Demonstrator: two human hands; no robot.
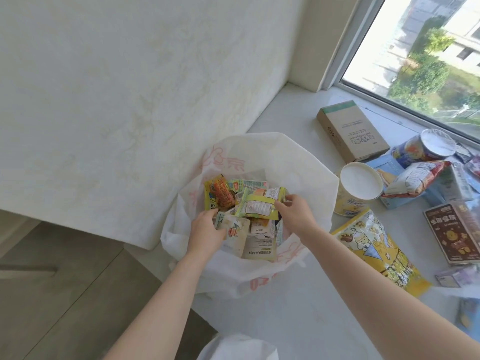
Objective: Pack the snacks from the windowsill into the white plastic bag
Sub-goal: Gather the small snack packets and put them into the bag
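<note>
Mid-frame inside the white plastic bag [298, 162], left hand [206, 233] grips a pale pouch [233, 233], right hand [294, 213] pinches a green packet [255, 205] (light, crinkly, probably slippery; best held at sealed edges).

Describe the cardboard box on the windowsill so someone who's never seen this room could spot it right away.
Start at the window and drop to the white windowsill under it. The flat brown cardboard box lies at the far end of the snack pile, nearest the wall corner. It is the only plain brown item, with a green strip along one end; its neighbours are colourful packets and tubs.
</note>
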